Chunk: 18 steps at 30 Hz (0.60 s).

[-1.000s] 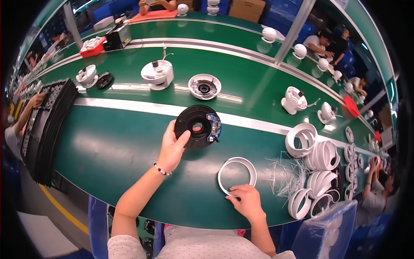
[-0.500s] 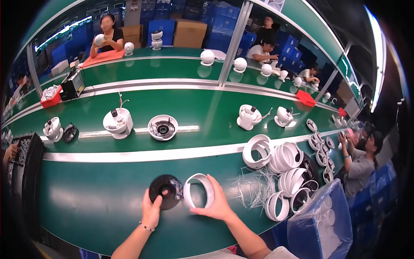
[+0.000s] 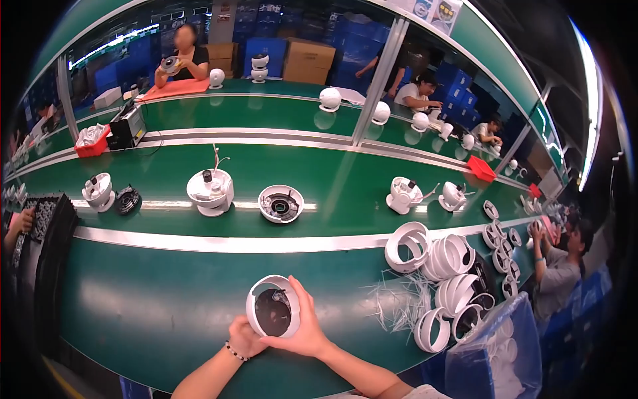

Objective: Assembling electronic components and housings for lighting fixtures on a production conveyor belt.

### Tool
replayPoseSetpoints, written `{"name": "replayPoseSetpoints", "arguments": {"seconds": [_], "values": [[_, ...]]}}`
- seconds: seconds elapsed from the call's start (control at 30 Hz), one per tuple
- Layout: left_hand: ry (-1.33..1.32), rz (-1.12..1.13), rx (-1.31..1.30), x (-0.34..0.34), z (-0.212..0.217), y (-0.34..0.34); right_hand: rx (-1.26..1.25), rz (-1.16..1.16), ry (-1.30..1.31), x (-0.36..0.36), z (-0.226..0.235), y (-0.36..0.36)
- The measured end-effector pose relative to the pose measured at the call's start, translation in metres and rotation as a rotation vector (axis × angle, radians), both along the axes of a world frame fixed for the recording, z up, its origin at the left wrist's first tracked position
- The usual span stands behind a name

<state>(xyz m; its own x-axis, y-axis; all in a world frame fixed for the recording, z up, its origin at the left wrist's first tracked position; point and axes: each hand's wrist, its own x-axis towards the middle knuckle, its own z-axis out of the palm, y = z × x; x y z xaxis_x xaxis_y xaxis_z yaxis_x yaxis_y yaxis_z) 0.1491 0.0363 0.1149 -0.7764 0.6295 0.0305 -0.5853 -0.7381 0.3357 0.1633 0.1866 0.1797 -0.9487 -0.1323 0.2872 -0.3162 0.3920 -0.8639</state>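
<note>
Just in front of me, a white plastic ring (image 3: 252,307) is held tilted over the bench. Inside its opening shows a round black disc (image 3: 272,312), with a shiny reflective patch near its upper right. My right hand (image 3: 304,326) wraps round the ring's right side, thumb along the bottom. At the lower left, my left hand (image 3: 244,336) has its fingers curled in against the disc and the ring's edge; its fingertips are partly hidden behind the ring. Whether the disc is seated in the ring, I cannot tell.
To the right lie stacked white rings (image 3: 454,292) beside thin white strips (image 3: 402,302) and a clear plastic bag (image 3: 495,359) of white parts. Beyond a metal rail, a white housing (image 3: 211,191) and an open round shell (image 3: 280,204) stand on the green belt. Co-workers sit beyond.
The black disc and the white ring were apart, one in each hand; now they are together, disc within the ring's opening. My right hand moved left with the ring.
</note>
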Motion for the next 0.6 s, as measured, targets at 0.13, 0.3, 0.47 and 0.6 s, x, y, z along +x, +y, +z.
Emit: {"name": "replayPoseSetpoints", "arguments": {"seconds": [0.13, 0.3, 0.47, 0.6], "values": [[-0.03, 0.191, -0.265, -0.003, 0.002, 0.004, -0.21, 0.107, -0.075, -0.005, -0.013, -0.01], [-0.084, 0.099, -0.16, -0.008, 0.022, -0.015, -0.847, 0.256, -0.224, -0.012, -0.005, -0.007], [-0.043, 0.084, -0.174, -0.011, 0.021, -0.026, -0.473, 0.178, -0.174, -0.01, -0.007, -0.014], [-0.05, 0.041, -0.169, -0.011, 0.019, -0.035, 0.164, 0.044, 0.001, 0.005, -0.004, -0.047]]}}
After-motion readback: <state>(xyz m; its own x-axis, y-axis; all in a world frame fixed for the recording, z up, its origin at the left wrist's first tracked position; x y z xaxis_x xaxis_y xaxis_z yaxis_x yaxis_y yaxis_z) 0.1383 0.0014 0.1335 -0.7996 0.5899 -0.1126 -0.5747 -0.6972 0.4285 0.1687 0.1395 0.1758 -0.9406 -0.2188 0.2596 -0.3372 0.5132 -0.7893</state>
